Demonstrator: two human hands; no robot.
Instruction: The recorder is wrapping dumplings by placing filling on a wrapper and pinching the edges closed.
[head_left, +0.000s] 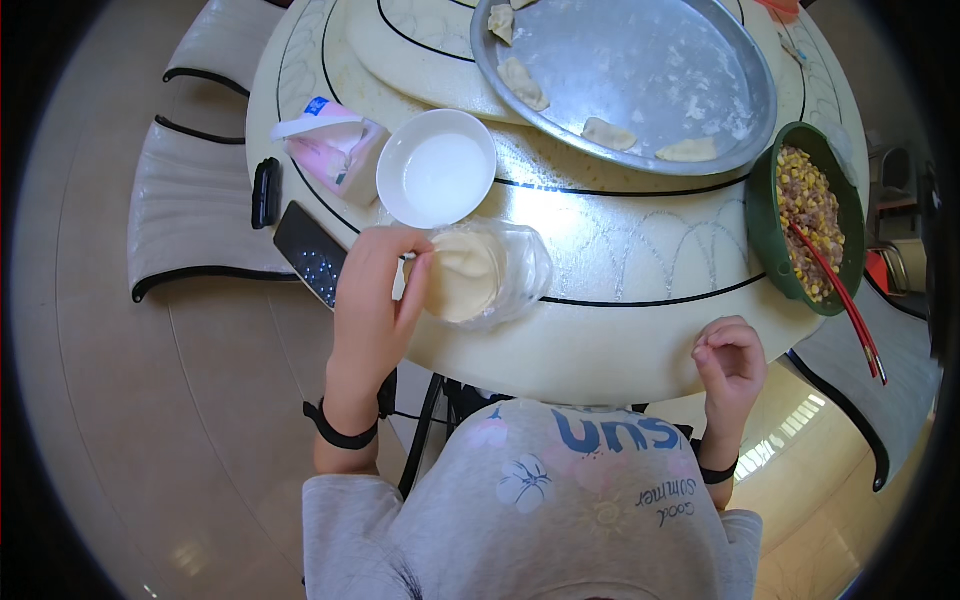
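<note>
My left hand (382, 292) pinches the left edge of the top wrapper on a stack of round dough wrappers (463, 276), which lies on a clear plastic bag (527, 262). My right hand (731, 360) is held near the table's front edge, fingers curled, with nothing seen in it. Behind the stack stands a white bowl (448, 169) of whitish liquid. A round metal tray (637, 82) holds several folded dumplings (609, 134) along its rim. At the right, a green bowl (772, 225) contains filling with corn (814, 217), and red chopsticks (840, 289) rest in it.
A pink tissue pack (330, 146), a dark phone (309, 253) and a black object (265, 193) lie at the left of the round table (600, 352). The tray overlaps a raised turntable (420, 67). Chairs (202, 202) stand around the table.
</note>
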